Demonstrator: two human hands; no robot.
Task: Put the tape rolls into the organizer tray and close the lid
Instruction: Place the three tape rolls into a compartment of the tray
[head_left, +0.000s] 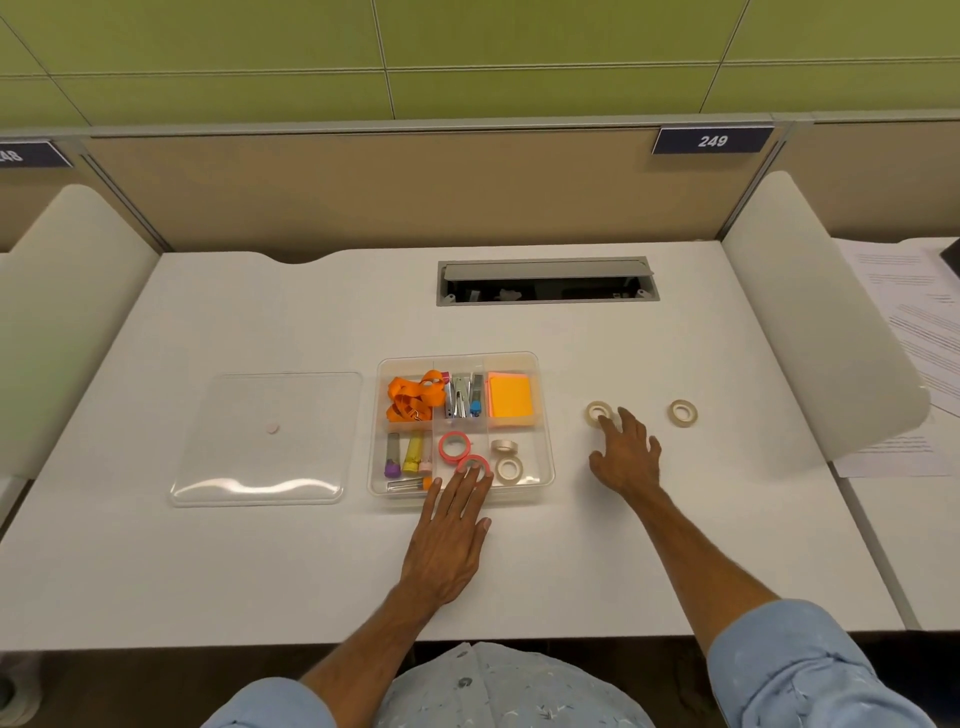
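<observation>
Cream paper tape rolls (598, 413) (682, 413) lie on the white counter (260, 561) at three o'clock of the clear plastic organizer tray (543, 483); our right hand (626, 454), grip released, should pinch the nearer roll's rim, while our left hand (452, 540) rests open-fingered on a pink roll (475, 466).

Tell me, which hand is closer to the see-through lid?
Left. The left hand reaches into the tray just right of the lid; the right hand is beyond the tray by a cream roll.
</observation>
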